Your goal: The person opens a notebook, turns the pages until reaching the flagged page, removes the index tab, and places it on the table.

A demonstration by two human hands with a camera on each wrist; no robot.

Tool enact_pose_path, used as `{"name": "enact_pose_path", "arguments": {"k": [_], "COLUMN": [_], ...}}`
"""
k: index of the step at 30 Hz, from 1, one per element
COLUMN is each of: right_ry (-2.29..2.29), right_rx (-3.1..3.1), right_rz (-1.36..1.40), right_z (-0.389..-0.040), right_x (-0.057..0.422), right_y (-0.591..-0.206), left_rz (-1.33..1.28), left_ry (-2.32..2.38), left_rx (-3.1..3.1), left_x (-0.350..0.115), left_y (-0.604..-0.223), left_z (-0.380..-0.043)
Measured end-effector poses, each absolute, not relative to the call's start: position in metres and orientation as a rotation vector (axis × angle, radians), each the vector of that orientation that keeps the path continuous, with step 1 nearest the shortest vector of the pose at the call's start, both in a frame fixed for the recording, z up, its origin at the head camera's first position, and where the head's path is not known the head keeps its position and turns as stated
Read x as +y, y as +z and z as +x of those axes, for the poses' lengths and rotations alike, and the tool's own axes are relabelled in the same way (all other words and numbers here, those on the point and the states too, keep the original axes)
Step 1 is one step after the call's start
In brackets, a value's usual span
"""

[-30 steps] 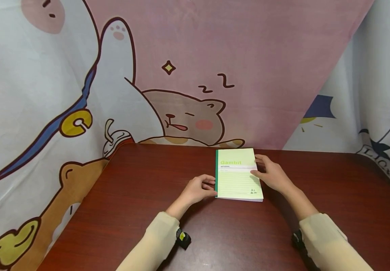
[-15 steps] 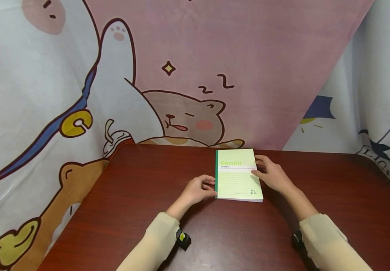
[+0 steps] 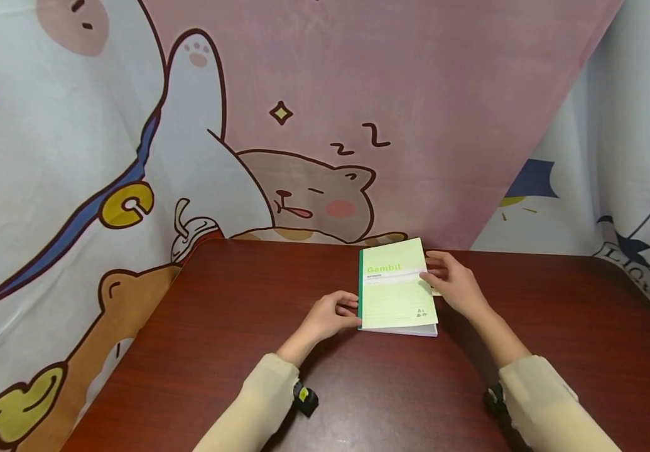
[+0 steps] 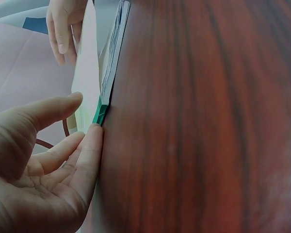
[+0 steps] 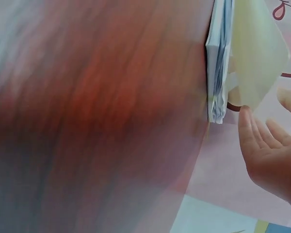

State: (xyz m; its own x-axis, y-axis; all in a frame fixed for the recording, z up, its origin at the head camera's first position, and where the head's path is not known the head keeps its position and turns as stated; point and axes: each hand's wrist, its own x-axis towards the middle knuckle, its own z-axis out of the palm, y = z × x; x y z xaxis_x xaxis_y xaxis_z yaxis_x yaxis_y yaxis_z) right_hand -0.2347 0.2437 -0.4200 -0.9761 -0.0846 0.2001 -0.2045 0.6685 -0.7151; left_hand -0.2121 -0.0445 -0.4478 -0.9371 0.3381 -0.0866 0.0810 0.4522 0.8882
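- Hand (left) (image 3: 327,314): just left of notebook (image 3: 392,295). Thumb and fingers apart, gripping nothing; a fingertip touches the spine.
- Spine (image 3: 361,289): notebook's left edge, green binding strip. Probably the stiffest part; brace here, light pressure.
- Cover (image 5: 256,63): pale yellow-green, "Gambit" across the upper part, whitish band below, then ruled lines, small dark characters lower right. Tilted up off the pages on the right side. Likely thin card: bends easily, creases if forced, slightly slick. Best taken by the free right edge, fingertips underneath.
- Page block (image 5: 215,63): white, flat below cover, wavy at the edges. Likely soft. Whole notebook looks light, could skid on table (image 3: 234,282) under it; far table edge just behind notebook.
- Hand (right) (image 3: 456,284): just right of notebook. Fingers fairly straight, fingertip at cover's free edge, thumb apart; no pinch visible.
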Motion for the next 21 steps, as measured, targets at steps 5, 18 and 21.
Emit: {"name": "enact_pose_path", "arguments": {"k": [5,18,21], "right_ry": [1.349,1.905,1.940], "right_rx": [-2.673,-2.422,-2.407], "right_rz": [0.168,0.185,0.181], "right_z": [-0.233,-0.233,-0.233], "right_x": [0.241,0.236,0.235], "right_y": [-0.414,-0.406,-0.405], "left_rz": [0.364,0.398,0.382], "left_ry": [1.483,1.586,1.619], "left_rx": [2.443,2.389,2.364], "left_x": [-0.045,-0.049,-0.049], "left_y": [-0.447,-0.448,-0.450], "left_z": [-0.211,-0.213,-0.213]}}
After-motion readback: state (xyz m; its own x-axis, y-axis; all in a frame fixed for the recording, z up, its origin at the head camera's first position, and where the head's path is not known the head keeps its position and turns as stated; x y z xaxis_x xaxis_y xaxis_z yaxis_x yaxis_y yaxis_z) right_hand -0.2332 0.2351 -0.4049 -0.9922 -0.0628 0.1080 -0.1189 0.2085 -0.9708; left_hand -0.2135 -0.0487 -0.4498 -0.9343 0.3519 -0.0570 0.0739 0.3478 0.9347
